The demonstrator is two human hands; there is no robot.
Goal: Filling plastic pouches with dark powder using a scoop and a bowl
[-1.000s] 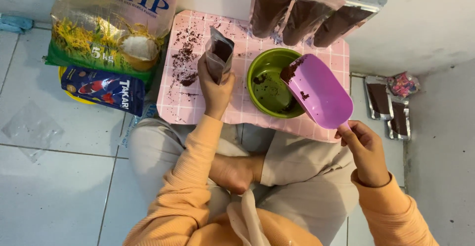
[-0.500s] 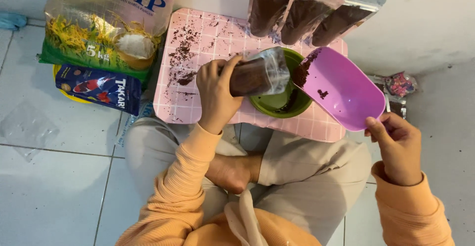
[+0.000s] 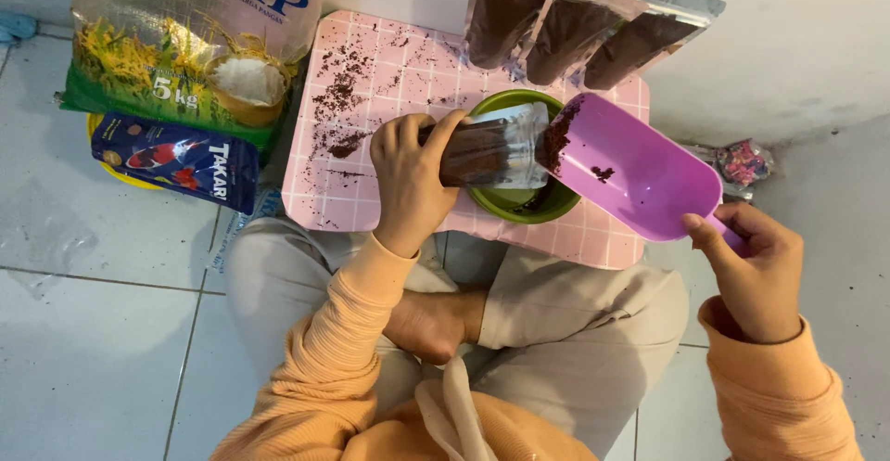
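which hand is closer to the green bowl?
Left. The left hand holds a clear pouch lying across the green bowl; the right hand grips the purple scoop handle, well off to its right.

Head-worn camera, looking steeply down from above the seated person.

One view only, near enough that the pink surface (image 3: 371,192) fills the upper middle; crossed legs and orange sleeves lie along the bottom edge, the left hand (image 3: 408,178) and right hand (image 3: 756,271) mid-frame, tiled floor to the left, wall at top.
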